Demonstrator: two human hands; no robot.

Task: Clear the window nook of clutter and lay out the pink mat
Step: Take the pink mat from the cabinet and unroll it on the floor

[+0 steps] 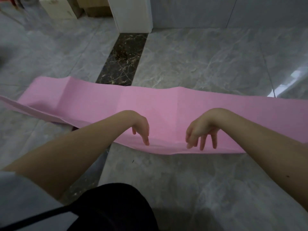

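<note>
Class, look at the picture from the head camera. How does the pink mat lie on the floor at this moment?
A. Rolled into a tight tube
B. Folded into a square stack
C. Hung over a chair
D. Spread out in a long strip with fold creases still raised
D: the pink mat stretches across the grey floor as a long strip, with raised creases crossing it.

Dim, flat indoor light. Bright window glare on floor (296,80) at right edge. Soft shadow lower centre. Slight overall softness, upper left corner blurred. Wide-angle bending at edges; corners darker.
</note>
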